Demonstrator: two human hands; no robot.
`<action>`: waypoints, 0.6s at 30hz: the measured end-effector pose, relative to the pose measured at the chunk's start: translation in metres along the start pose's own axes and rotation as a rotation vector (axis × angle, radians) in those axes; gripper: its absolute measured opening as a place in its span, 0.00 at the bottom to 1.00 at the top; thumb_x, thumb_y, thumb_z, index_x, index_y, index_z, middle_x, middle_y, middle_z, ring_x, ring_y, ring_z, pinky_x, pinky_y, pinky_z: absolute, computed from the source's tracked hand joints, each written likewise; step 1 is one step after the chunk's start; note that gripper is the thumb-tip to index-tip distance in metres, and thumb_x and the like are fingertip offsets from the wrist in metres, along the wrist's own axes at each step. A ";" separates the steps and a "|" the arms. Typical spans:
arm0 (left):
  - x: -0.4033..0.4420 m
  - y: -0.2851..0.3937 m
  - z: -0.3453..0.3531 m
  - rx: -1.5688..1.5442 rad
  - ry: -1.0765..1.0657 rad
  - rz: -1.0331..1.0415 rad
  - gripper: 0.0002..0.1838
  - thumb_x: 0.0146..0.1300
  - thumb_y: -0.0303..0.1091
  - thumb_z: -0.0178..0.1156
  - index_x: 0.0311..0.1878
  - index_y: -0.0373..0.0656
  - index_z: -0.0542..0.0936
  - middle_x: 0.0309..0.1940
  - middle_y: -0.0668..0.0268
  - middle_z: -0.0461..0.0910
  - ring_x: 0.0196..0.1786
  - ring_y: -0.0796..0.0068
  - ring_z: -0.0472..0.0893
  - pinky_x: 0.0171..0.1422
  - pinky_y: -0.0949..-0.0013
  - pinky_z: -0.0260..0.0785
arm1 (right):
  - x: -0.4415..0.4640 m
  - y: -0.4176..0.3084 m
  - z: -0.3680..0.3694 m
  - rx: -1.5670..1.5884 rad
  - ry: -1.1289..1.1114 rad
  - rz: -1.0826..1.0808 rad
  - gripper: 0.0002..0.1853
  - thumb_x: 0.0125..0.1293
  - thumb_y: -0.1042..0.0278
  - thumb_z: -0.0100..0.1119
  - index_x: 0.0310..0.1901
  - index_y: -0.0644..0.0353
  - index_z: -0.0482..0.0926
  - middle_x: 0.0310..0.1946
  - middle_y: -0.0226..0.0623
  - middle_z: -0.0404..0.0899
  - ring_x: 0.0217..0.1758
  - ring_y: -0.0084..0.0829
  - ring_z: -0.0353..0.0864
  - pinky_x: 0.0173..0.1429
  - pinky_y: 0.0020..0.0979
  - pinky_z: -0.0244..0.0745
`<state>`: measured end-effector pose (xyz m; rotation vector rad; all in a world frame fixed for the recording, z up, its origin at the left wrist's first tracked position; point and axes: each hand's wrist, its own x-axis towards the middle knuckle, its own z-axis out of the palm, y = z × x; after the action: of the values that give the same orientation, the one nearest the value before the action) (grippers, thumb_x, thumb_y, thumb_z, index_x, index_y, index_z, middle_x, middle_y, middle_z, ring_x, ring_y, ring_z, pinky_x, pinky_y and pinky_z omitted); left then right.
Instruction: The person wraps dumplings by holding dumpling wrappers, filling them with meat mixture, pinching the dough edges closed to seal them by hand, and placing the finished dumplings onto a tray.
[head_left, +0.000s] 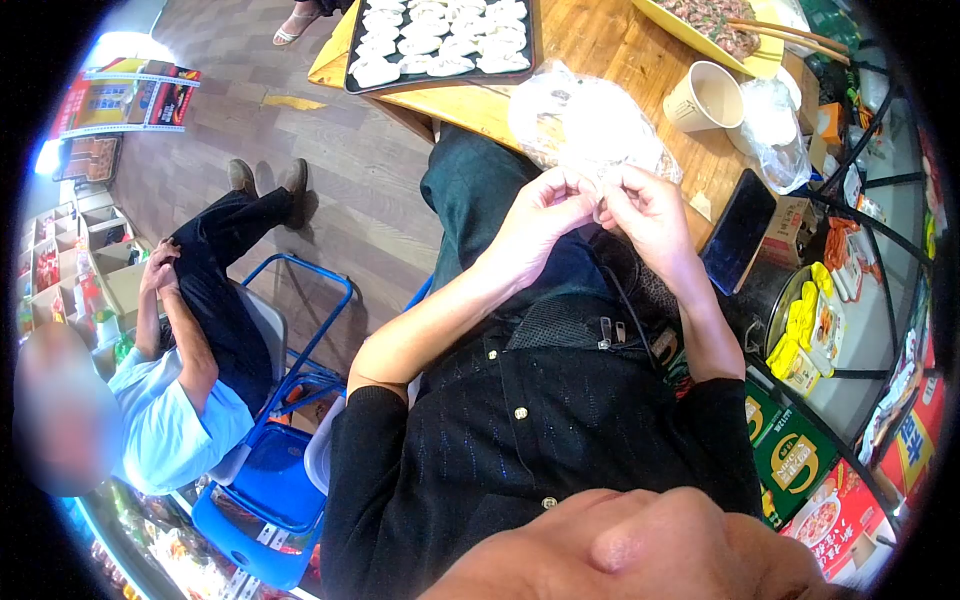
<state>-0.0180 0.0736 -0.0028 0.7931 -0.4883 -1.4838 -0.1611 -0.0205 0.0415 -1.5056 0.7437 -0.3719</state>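
My left hand and my right hand meet fingertip to fingertip in front of my lap, at the table's near edge. Both are closed in a pinch. A small pale edge shows between the fingertips, but the fingers hide most of it and I cannot make out what it is. Just beyond them lies a clear plastic bag with something white in it. A dark tray at the table's far left carries rows of white dumplings. At the far right, a yellow bowl holds minced filling, with chopsticks across it.
On the wooden table stand a paper cup and another plastic bag. A dark phone leans by the table's right edge. Packaged goods fill the right side. To the left, a person sits near a blue folding chair.
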 end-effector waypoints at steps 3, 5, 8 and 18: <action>0.000 0.003 0.004 -0.051 0.039 0.000 0.06 0.69 0.32 0.59 0.43 0.40 0.76 0.41 0.66 0.79 0.46 0.75 0.80 0.58 0.69 0.72 | 0.001 0.005 -0.002 0.078 -0.004 -0.023 0.08 0.74 0.71 0.51 0.37 0.63 0.77 0.29 0.25 0.76 0.31 0.14 0.75 0.38 0.18 0.72; -0.001 0.008 0.007 -0.064 -0.007 0.009 0.07 0.68 0.32 0.60 0.44 0.40 0.76 0.40 0.67 0.79 0.45 0.76 0.79 0.56 0.69 0.72 | 0.001 0.005 -0.002 0.124 -0.012 -0.044 0.08 0.74 0.71 0.51 0.37 0.63 0.77 0.28 0.25 0.76 0.31 0.14 0.74 0.37 0.17 0.71; -0.001 0.014 0.009 0.119 -0.033 0.058 0.06 0.68 0.32 0.60 0.43 0.41 0.76 0.38 0.68 0.79 0.44 0.77 0.79 0.55 0.70 0.71 | -0.001 0.001 -0.002 0.165 -0.041 -0.035 0.08 0.74 0.70 0.51 0.38 0.63 0.78 0.28 0.24 0.76 0.30 0.12 0.73 0.36 0.16 0.69; 0.000 0.010 0.004 0.166 0.009 0.103 0.06 0.67 0.32 0.60 0.39 0.40 0.77 0.34 0.70 0.78 0.40 0.81 0.76 0.50 0.75 0.68 | -0.001 0.004 0.003 0.088 0.025 -0.096 0.08 0.74 0.71 0.51 0.37 0.65 0.77 0.28 0.27 0.75 0.33 0.15 0.73 0.40 0.19 0.69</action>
<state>-0.0146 0.0718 0.0071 0.8910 -0.6424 -1.3561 -0.1613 -0.0170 0.0375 -1.4590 0.6681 -0.4906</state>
